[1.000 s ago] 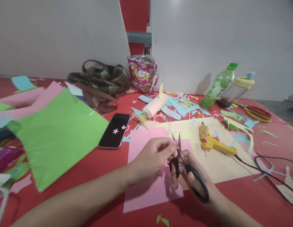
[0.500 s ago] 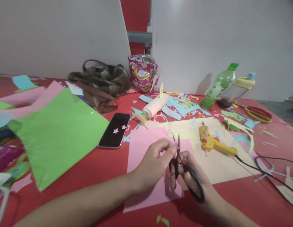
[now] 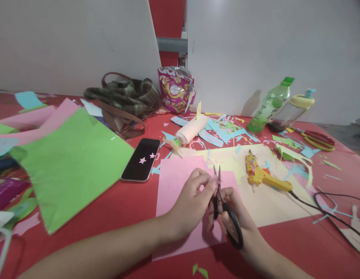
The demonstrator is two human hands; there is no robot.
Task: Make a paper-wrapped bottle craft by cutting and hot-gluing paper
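Note:
Between thumb and fingers my left hand (image 3: 194, 199) pinches a small piece of pink paper (image 3: 215, 179), mostly hidden by the fingertips. My right hand (image 3: 238, 213) grips black-handled scissors (image 3: 218, 190), fingers through the loops. The blades point away from me, slightly parted, right at the pink piece. Both hands are above a sheet of pink paper (image 3: 174, 193) lying on the red table. Left of it, two small pink stars (image 3: 142, 160) rest on a dark phone (image 3: 136, 170).
At right, a yellow glue gun (image 3: 267, 180) with a black cord lies on a cream sheet (image 3: 284, 209). A green-capped bottle (image 3: 270, 104) and a jar (image 3: 290, 110) lean behind. Green paper (image 3: 78, 162) covers the left. Farther back are a paper-wrapped bottle (image 3: 193, 130), a snack bag (image 3: 175, 89) and scraps.
The scissors' blades have come closer together around the pink piece, and the handle loop in my right hand has swung slightly left. My left hand stays nearly in place, still pinching the paper.

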